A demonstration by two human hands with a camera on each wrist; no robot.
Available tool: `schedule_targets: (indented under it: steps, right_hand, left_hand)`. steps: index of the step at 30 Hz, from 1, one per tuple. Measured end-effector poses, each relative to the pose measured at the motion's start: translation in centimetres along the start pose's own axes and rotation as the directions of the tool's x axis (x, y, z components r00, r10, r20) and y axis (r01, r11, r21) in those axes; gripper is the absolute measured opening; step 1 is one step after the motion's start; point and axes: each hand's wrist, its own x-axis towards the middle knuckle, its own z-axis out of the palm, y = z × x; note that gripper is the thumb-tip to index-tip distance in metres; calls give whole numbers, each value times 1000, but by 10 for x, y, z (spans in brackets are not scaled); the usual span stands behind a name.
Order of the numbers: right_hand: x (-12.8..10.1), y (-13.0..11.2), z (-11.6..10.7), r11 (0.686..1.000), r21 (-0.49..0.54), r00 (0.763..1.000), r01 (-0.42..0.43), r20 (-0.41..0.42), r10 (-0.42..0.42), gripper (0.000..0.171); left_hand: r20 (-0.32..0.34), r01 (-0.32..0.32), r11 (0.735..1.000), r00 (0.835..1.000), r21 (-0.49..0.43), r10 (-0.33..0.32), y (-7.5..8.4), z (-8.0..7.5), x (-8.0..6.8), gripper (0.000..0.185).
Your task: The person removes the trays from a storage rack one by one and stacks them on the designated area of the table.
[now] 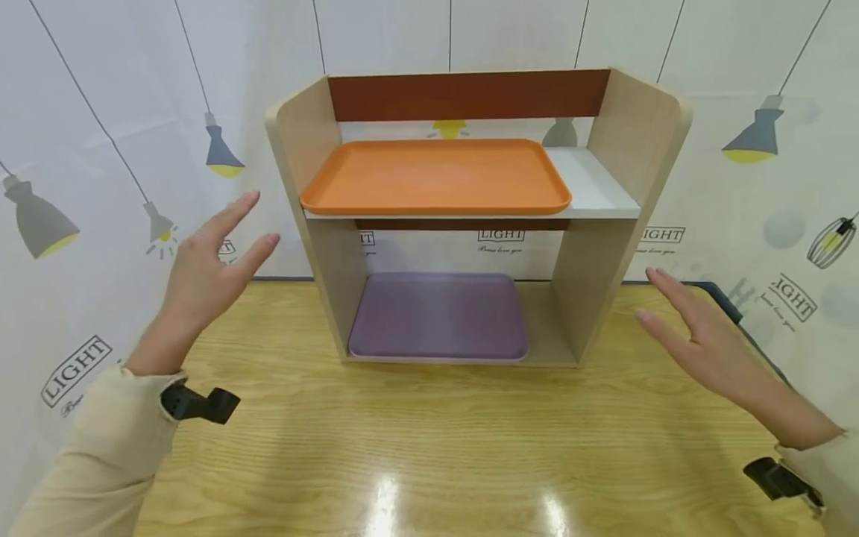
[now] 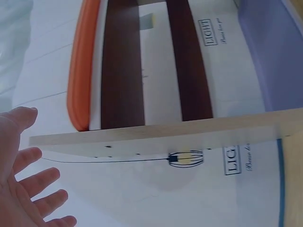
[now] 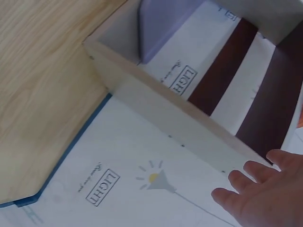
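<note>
A two-level wooden shelf unit (image 1: 631, 171) stands at the back of the table. An orange tray (image 1: 436, 177) lies on its upper shelf and a purple tray (image 1: 439, 317) on its bottom. My left hand (image 1: 204, 272) hovers left of the unit with straight fingers, holding nothing, a gap away from the side panel (image 2: 156, 135). My right hand (image 1: 698, 332) hovers to the right of the unit, fingers straight and empty, apart from the right panel (image 3: 180, 127). The orange tray's edge (image 2: 80, 71) shows in the left wrist view, the purple tray (image 3: 165, 21) in the right wrist view.
A yellow wooden tabletop (image 1: 429, 440) spreads in front of the shelf. A white cloth printed with lamps (image 1: 101, 149) hangs behind and to both sides. A dark blue edge (image 1: 721, 298) runs along the table's right rear.
</note>
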Motion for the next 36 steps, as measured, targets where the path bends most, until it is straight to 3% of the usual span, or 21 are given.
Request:
schedule_targets:
  steps: [4, 7, 14, 18, 28, 36]
  right_hand:
    - [4, -15, -7, 998, 12, 997, -68, 26, 68, 61]
    - [9, -23, -10, 994, 45, 995, -97, -2, 97, 58]
    - [21, -32, -13, 987, 149, 996, -54, -64, 64, 46]
    - [26, -39, -15, 991, 120, 997, -54, -53, 61, 44]
    - [46, -53, -23, 993, 109, 997, -47, -55, 54, 41]
    - [74, -71, -33, 992, 122, 999, -34, -38, 39, 42]
  left_hand:
    - [-13, 31, 999, 999, -32, -32, 8, -7, 13, 50]
    - [4, 62, 997, 998, -55, -62, 13, -10, 25, 52]
    - [87, 163, 984, 984, -72, -156, 21, -13, 46, 58]
    - [111, 204, 977, 974, -65, -196, 24, -10, 56, 62]
    - [68, 286, 958, 957, -30, -283, 28, -5, 79, 60]
    - [-6, 292, 939, 954, -180, -298, 22, 0, 86, 45]
